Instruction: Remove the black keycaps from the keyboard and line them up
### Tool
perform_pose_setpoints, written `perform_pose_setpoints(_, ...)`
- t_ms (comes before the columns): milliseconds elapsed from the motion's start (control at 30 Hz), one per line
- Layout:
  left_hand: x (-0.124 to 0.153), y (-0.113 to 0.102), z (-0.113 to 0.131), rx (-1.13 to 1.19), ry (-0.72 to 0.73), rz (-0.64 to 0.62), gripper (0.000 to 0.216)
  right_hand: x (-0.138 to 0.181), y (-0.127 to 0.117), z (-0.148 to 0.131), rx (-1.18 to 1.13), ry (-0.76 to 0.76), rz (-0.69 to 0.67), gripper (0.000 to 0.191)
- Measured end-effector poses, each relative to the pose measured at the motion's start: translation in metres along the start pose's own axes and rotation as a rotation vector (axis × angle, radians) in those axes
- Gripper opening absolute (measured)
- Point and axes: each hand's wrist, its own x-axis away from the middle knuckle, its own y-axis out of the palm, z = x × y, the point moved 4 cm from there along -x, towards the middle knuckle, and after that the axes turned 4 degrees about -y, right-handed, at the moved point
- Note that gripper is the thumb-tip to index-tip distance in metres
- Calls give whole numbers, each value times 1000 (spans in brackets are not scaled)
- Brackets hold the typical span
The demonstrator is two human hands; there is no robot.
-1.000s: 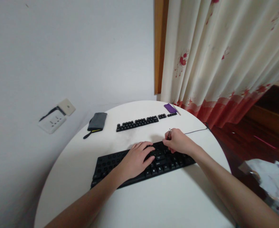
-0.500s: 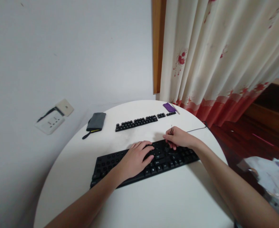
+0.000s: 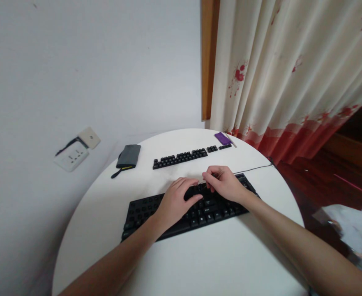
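Left hand (image 3: 175, 202) lies across the middle of a black computer keyboard (image 3: 206, 213), palm down, its thumb and index finger parted in a moderate gap. Just beside those fingertips, the right hand (image 3: 225, 183) is curled narrow around a thin wire-like tool (image 3: 219, 174), whose exact shape is blurred; whether the tool's tip touches the keyboard cannot be told. The keyboard sits slightly aslant on a round white desk (image 3: 205, 259), with keycaps along its near edge and small square mounts showing toward its left end. Beyond it, near the desk's far side, loose black keycaps (image 3: 187, 157) line up in one long block and two shorter groups to the right. A gray pouch (image 3: 129, 156) with a dark loop lies to the left of them, and a purple packet (image 3: 222, 138) beside a pale stick (image 3: 231, 141) lies at their right end. A dark cable (image 3: 253, 168) runs from near the right hand toward the desk's right edge.
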Motion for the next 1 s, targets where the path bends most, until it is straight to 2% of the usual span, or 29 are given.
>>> perform_pose_setpoints(200,-2,0,-2,86,-11,30,17,6,10,-9,27,-38,-14,32)
perform_pose_setpoints(467,-2,-3,-5,243,-100,37,18,5,9,-7,-24,-3,34,37)
perform_pose_setpoints(700,-3,-4,0,221,-31,46,12,3,11,-1,-81,42,72,40)
perform_pose_setpoints(833,-1,-6,1,218,-4,92,11,0,7,7,-70,82,174,44)
perform_pose_setpoints(933,0,-8,-1,194,-35,135,12,-1,-3,4,98,-49,272,48)
perform_pose_setpoints(1000,-1,-9,-2,180,-36,159,12,-1,-6,-4,214,-187,271,45)
